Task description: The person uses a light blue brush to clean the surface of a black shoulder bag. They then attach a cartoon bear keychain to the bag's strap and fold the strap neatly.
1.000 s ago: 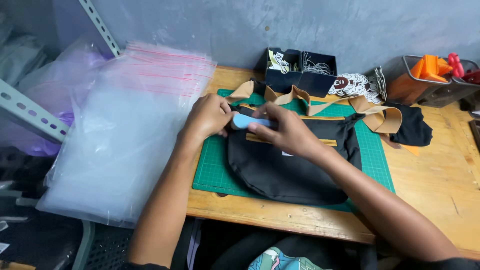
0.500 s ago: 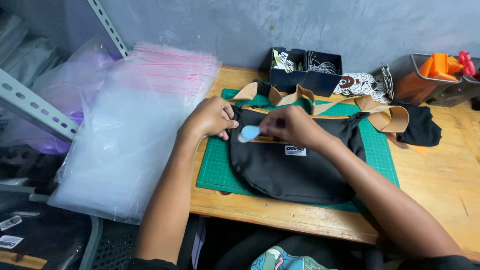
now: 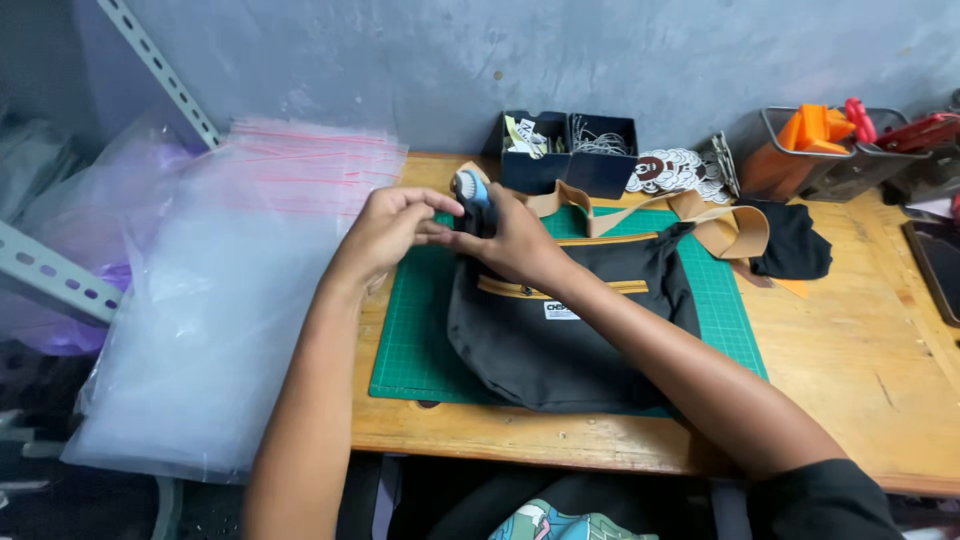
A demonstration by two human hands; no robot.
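A black bag [image 3: 570,350] with a tan zip line and tan straps [image 3: 735,228] lies on a green cutting mat [image 3: 410,340]. My right hand [image 3: 515,242] is raised over the bag's upper left corner, shut on a small light-blue tool [image 3: 468,186] that points up and away. My left hand [image 3: 392,226] meets it there, its fingertips pinching the dark fabric at that corner. What lies between the fingers of the two hands is hidden.
A thick stack of clear zip bags [image 3: 220,300] hangs over the wooden table's [image 3: 860,380] left edge. At the back stand a dark divided box [image 3: 570,152], a pile of stickers [image 3: 672,172] and a metal basket [image 3: 812,150] with orange parts. A black cloth [image 3: 792,240] lies on the right.
Both hands have lifted from the bag's zip line to its upper left corner. The blue tool has swung from lying flat to pointing up. The view has shifted slightly.
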